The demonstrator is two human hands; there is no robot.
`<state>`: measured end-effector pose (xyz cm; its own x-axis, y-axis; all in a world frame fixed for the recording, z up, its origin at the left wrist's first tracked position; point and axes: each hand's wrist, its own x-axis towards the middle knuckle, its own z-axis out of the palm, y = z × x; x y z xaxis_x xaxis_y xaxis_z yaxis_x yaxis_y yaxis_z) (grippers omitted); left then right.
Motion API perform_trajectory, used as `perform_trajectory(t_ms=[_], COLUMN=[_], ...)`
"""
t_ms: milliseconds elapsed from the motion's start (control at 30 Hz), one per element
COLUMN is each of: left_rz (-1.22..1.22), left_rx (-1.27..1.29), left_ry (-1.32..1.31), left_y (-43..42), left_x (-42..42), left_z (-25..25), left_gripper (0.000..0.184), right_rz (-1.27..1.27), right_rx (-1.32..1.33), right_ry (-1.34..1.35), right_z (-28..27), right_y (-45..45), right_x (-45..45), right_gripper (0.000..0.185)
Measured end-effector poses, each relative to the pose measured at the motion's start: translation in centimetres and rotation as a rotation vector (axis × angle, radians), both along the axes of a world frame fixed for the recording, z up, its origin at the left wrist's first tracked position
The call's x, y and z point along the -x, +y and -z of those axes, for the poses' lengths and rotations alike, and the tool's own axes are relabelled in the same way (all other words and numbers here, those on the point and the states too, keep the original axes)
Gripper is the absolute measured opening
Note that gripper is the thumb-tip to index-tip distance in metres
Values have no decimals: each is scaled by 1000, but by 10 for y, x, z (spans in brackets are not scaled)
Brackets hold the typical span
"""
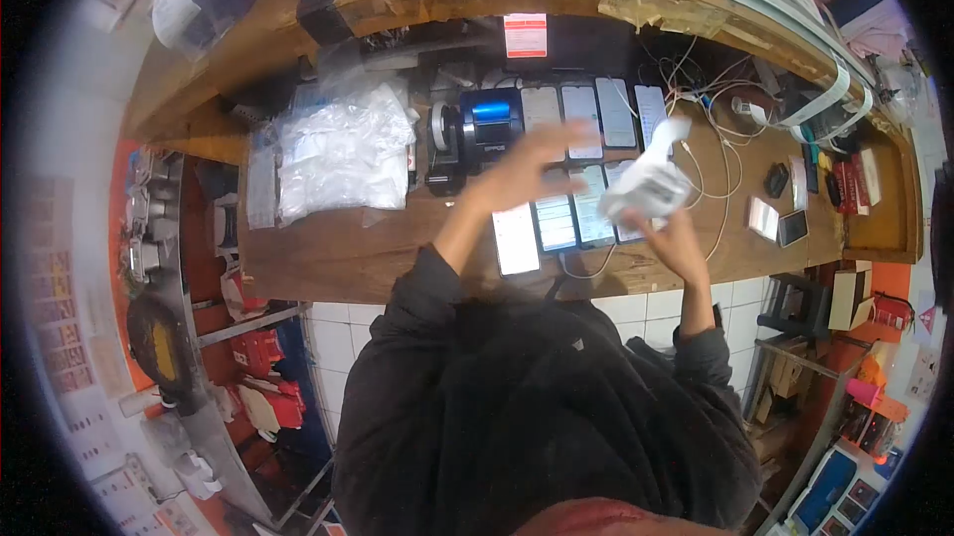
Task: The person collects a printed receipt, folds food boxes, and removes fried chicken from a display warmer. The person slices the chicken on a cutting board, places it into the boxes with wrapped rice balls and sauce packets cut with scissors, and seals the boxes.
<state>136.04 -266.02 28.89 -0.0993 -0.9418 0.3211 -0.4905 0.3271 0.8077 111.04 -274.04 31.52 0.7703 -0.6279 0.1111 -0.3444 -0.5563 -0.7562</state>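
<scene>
Over a brown wooden table (397, 253), holds a crumpled white wrapper with dark print (651, 188) in the right hand (678, 243), with grip pinching its lower edge above the right end of the nearer row of slim rectangular phones (596, 218). Spreads the blurred left hand (512, 178), with grip parted wide, above the same row's left part. Farther back, has a second row of phones (614, 114), just right of a boxy black-and-blue device (490, 119); farthest, has a red-and-white rectangular card (526, 36).

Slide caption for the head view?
The right hand holds a crumpled white bundle; the left hand hovers over phones on a table.
</scene>
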Motion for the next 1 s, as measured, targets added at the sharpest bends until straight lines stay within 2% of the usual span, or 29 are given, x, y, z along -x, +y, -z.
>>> perform_trajectory(t_ms=[67,100,133,167,200,267,300,333,367,433,467,500,567,600,667,700,733,767,800,833,867,900,933,967,1000], left_rz=[122,-24,-170,-319,-468,-738,-743,-940,-809,-516,-198,-205,-132,-134,-102,-100,-82,-63,-60,-70,-85,-156,-163,-227,-215], left_rx=[-3,-119,-238,-392,-546,-94,-99,184,130,180,69,67,-307,-299,-275,-277,-42,196,197,280,368,261,263,93,-48], left_ry=[-99,28,155,371,584,867,867,368,69,-488,-504,-502,-285,-293,-408,-403,-540,-672,-667,-627,-588,-380,-376,-87,46], left_y=[4,9,15,21,29,37,39,40,45,54,57,62,67,68,75,78,81,85,91,100,108,110,111,111,109], left_x=[34,38,39,30,16,-6,-5,-3,0,7,13,15,13,10,6,8,9,11,15,21,26,33,41,52,54], left_z=[-25,-22,-19,-29,-40,-44,-48,-55,-56,-58,-57,-50,-37,-40,-45,-44,-40,-37,-34,-31,-26,-19,-13,-13,-5], left_gripper=[55,51,47,43,39,46,46,48,49,50,47,47,36,36,22,22,18,13,13,10,6,7,7,9,12], right_rz=[-134,-132,-181,-228,-224,-149,-170,-173,-236,-378,-384,-409,-417,-416,-403,-426,-426,-280,-125,18,25,70,111,38,-162], right_rx=[-253,-254,-390,-530,-540,-761,-752,-759,-675,-438,-443,-310,-80,-71,133,150,148,-169,-480,-610,-608,-495,-387,-422,41], right_ry=[-67,-64,-15,32,29,49,41,45,163,334,338,292,222,215,36,145,150,92,30,-12,-10,-71,-127,-157,-131], right_z=[-7,-5,0,5,11,18,18,16,12,-8,-13,-17,-19,-20,-20,-26,-19,-4,6,13,16,18,18,5,8], right_y=[15,17,17,20,25,32,34,33,30,24,25,25,25,27,39,44,45,44,41,22,24,25,30,46,49], right_x=[-20,-30,-39,-43,-43,-43,-43,-45,-48,-59,-60,-61,-62,-63,-64,-64,-61,-55,-48,-46,-45,-45,-45,-52,-58], right_gripper=[31,31,32,32,32,35,37,37,37,36,36,35,30,30,25,20,20,21,23,26,26,28,30,23,15])
